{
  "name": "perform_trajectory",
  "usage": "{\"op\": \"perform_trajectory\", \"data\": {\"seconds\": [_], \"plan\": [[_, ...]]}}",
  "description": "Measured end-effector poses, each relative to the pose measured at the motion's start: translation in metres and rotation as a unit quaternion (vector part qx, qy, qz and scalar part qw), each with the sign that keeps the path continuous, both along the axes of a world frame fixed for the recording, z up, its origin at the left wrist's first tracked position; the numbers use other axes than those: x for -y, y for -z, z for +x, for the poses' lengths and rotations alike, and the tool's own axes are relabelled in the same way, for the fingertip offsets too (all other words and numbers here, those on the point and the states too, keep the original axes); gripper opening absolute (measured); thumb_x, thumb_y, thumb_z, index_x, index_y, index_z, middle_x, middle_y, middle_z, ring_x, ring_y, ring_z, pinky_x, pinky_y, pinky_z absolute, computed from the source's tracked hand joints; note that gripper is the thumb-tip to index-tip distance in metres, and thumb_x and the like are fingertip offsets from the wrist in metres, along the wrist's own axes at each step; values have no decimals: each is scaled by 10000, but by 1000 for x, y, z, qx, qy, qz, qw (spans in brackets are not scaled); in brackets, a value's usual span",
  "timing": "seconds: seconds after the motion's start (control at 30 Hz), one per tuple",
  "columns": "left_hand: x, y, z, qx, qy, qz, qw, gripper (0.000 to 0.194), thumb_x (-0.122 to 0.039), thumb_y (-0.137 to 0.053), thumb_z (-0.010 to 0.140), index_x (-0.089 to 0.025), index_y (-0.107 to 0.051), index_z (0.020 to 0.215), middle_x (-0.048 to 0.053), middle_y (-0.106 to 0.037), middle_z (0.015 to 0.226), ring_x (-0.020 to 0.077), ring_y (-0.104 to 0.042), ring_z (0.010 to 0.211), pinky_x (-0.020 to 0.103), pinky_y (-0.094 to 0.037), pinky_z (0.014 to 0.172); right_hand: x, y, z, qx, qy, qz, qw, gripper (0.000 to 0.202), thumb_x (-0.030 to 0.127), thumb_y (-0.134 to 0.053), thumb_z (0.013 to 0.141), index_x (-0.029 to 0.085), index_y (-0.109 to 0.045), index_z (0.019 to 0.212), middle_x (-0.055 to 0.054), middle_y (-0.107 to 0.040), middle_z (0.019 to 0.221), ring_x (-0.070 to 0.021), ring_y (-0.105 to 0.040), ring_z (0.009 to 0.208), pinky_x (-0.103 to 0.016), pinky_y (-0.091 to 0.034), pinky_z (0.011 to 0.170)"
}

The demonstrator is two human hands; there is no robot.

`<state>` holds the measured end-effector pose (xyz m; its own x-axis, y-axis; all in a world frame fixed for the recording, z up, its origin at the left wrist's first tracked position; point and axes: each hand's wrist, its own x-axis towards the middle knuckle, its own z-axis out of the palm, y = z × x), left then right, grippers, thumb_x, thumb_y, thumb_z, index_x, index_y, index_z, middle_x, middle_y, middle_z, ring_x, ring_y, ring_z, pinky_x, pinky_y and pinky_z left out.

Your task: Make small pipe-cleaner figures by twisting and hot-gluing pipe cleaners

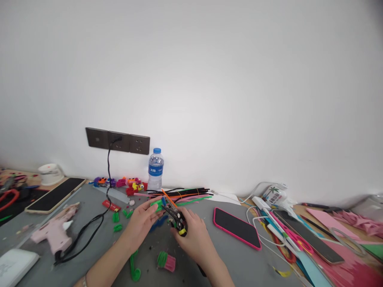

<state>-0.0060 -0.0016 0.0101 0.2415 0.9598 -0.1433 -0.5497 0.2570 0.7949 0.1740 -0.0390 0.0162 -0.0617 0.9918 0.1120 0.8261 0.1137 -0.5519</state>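
Observation:
My left hand [143, 220] pinches a small green pipe-cleaner piece [156, 205] with a blue part at its end. In my right hand [193, 235] are black pliers with yellow on the handle [178, 220], their jaws right at the blue end of that piece. An orange pipe cleaner [168, 197] rises behind the jaws. Below the hands lies a green and pink pipe-cleaner block [166, 261], and to its left a green curled pipe cleaner [133, 268]. Short green coiled pieces [117, 227] rest left of my left hand.
A pink glue gun [55, 233] with a black cord lies at left, near a phone [56, 194]. A water bottle [155, 170] stands by the wall before bundled pipe cleaners [191, 194]. At right are a pink-cased phone [236, 228], white cables and pink-handled scissors [299, 240].

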Motion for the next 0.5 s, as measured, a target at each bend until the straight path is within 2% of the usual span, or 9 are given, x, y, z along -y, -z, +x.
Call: {"op": "perform_trajectory", "data": {"seconds": [0.33, 0.5], "plan": [[-1, 1, 0, -2, 2, 6, 1000, 389, -320, -809, 682, -197, -736, 1045, 91, -740, 1079, 281, -656, 1022, 355, -489, 901, 0, 6, 2, 6, -3, 15, 1000, 401, 268, -622, 738, 289, -561, 1134, -45, -663, 1060, -286, -572, 1006, -355, -373, 820], [-1, 1, 0, 1, -1, 7, 1000, 394, -318, -808, 683, -196, -735, 1050, 92, -739, 1081, 280, -655, 1026, 353, -486, 905, 0, 3, 1, 17, -1, 15, 1000, 408, 269, -628, 736, 294, -558, 1137, -42, -665, 1069, -281, -576, 1005, -346, -375, 808]]}}
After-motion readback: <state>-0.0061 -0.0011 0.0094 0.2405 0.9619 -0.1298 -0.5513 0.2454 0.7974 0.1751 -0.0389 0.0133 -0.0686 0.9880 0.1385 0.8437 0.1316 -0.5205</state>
